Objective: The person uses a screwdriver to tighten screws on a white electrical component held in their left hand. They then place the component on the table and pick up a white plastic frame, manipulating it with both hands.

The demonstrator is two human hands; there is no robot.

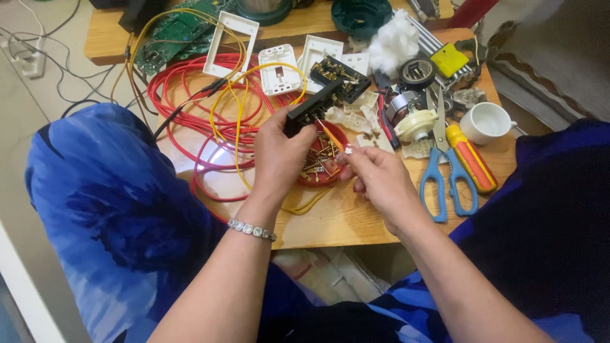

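— Fingers first?
— Left hand (278,149) wrapped shut around a black switch block (311,107), thumb and fingertips clamping its near end, block tilted up and away over the table. Right hand (381,181) pinched closed on a small orange-handled screwdriver (330,135), tip aimed at the underside of the block, touching or just short of it; hard to tell which.
— Below the hands?
— Red dish (324,166) full of small brass screws, directly beneath the block and the driver tip. Yellow wire (238,121) looping past the left wrist, over a tangle of red cable (190,101).
— Anything fastened yet?
— Cannot tell from here; terminals on the block too small and shadowed. Plenty of screws left loose in the dish, though, so probably early or midway. No wire visibly seated in the held block.
— Further out?
— Second black block with brass parts (340,75) lying apart near the white plates (279,67), seemingly waiting. Scissors with blue handles (445,171) and a larger orange-and-yellow screwdriver (470,159) resting untouched to the right, white cup (486,122) beyond. Green circuit board (181,28) at the far edge of the wooden table (343,222).
— Left to do, then?
— Likely most of the assembling: plates unmounted, cables unconnected, parts scattered.
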